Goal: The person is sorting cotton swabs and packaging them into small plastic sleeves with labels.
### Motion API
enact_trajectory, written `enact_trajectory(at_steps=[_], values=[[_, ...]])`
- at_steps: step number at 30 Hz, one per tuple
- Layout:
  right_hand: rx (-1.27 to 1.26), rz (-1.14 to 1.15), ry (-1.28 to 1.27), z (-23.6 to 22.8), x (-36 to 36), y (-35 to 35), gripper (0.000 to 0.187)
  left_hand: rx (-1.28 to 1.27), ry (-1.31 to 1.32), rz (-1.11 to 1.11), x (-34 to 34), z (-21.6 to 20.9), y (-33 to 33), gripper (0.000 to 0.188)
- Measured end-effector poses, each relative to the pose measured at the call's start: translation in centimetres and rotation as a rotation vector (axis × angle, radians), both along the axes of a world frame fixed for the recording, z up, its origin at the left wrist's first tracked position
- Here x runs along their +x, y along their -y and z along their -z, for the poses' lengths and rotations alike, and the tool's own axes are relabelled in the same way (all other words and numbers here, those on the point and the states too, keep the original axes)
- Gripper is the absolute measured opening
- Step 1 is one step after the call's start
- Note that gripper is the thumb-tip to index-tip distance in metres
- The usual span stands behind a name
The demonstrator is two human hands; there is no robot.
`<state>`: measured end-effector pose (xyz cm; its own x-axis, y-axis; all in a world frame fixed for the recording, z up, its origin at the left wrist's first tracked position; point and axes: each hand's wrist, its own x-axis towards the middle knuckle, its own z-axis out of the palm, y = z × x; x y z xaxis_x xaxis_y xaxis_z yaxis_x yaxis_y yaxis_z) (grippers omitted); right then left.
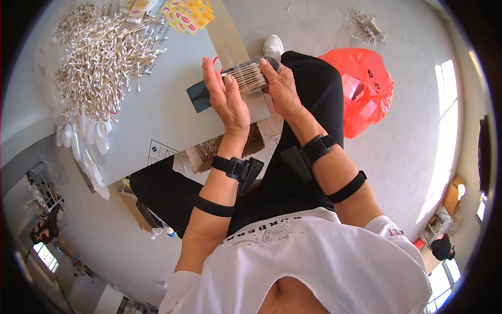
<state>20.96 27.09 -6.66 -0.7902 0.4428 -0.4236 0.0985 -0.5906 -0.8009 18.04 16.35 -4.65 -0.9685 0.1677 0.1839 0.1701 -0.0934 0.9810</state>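
Observation:
A row of cotton swabs (248,78) lies side by side on a dark, rounded tray-like piece, with what looks like clear plastic around it. My right hand (283,90) grips its right end, thumb pressed on top. At the left end, my left hand (228,104) has its fingers stretched out and apart from the thumb; its palm side borders the swab tips. Whether the left fingers touch them I cannot tell. Beneath and beyond the left hand, a dark flat block (198,97) rests on the table's edge. A large heap of loose cotton swabs (104,60) covers the table's left side.
The grey tabletop (157,112) also carries yellow packets (189,15) and white plastic bags (89,141). Below its edge stands a cardboard box (255,140) with loose swabs. On the floor at right sits a red plastic bag (361,86); scraps (367,27) lie farther off.

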Motion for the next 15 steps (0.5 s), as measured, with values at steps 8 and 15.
enact_trajectory(at_steps=[8, 15], values=[[-0.010, -0.054, -0.008, -1.5, 1.0, -0.6, 0.009, -1.249, -0.466, 0.276, 0.8, -0.9, 2.4, 0.083], [-0.019, -0.054, 0.032, -0.9, 0.9, -0.8, 0.005, -1.151, -0.431, 0.293, 0.3, -0.8, 2.5, 0.078]])
